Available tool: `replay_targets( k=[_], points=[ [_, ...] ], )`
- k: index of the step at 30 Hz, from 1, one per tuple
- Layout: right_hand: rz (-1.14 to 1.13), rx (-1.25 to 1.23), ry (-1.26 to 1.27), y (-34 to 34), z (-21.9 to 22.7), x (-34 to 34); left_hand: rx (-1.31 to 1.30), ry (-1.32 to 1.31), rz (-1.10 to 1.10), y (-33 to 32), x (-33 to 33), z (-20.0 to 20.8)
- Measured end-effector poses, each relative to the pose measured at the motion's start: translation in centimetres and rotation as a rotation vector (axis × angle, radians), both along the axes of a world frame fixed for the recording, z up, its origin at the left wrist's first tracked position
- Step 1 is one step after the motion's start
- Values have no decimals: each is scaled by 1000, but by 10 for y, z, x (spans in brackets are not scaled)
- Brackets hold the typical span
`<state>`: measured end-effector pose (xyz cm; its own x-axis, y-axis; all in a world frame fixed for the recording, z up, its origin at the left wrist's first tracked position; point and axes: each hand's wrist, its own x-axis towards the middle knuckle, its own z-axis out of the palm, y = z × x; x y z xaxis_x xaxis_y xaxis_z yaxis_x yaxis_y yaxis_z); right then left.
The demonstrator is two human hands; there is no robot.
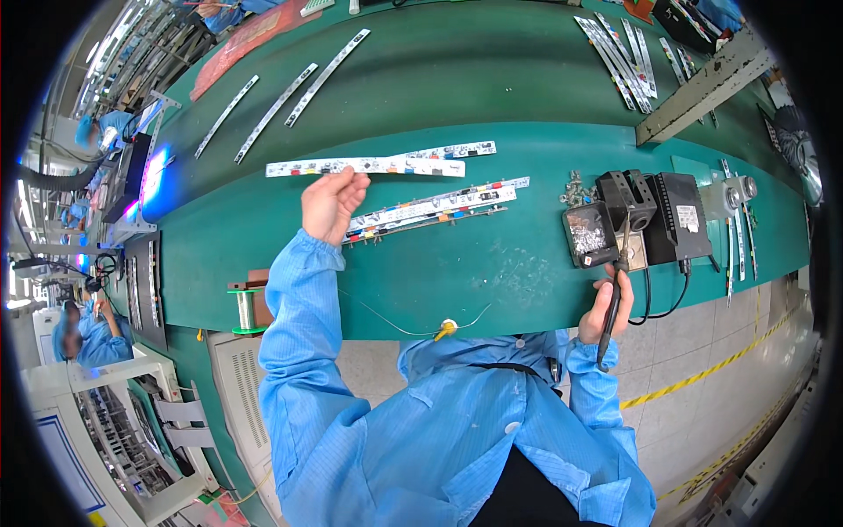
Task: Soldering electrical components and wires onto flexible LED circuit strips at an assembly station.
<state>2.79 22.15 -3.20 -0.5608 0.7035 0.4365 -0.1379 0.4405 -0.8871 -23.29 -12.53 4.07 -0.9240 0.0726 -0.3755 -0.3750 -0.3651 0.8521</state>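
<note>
Between the fingertips of my left hand [333, 204] is the lower edge of a long, narrow white circuit board strip [413, 167], which carries small coloured components. A second strip [479, 148] lies partly behind it. Just below them, several more board strips [430, 207] lie in a loose pile on the green mat, close to my left wrist. My right hand [606, 307] is closed around a black soldering iron [609, 321]. The iron points away from me, its metal end beside the opening of a black iron holder [634, 209].
A dark tray [590, 234] of metal bits sits beside the holder and a black soldering station [680, 215] with cables. A solder spool [248, 309] stands at left. A yellow-ended wire [446, 328] lies at the near edge. A metal post [702, 88] rises at right.
</note>
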Motion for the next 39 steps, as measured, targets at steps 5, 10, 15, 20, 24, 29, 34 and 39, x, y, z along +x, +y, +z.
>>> replay_targets(
  k=[5, 10, 15, 20, 24, 29, 34, 39],
  points=[
    [3, -12, 10, 1, -2, 2, 126, -84, -32, 20, 9, -19],
    [-12, 29, 15, -1, 0, 1, 260, -129, 1, 56, 34, -14],
    [0, 8, 21, 1, -3, 0, 363, -288, -300, 55, 57, 9],
    [-16, -3, 12, -1, 0, 3, -398, 441, -105, 12, 48, 35],
    [6, 2, 7, 0, -1, 1, -1027, 563, -124, -51, -2, 9],
    [1, 31, 39, 0, -1, 0, -1223, 125, -439, -75, -37, -23],
    [3, 31, 49, 3, -7, 1, -1002, -20, -517, -57, -44, -14],
    [4, 44, 29, 2, -6, 2, -852, -106, -422, -51, -44, -17]
  ],
)
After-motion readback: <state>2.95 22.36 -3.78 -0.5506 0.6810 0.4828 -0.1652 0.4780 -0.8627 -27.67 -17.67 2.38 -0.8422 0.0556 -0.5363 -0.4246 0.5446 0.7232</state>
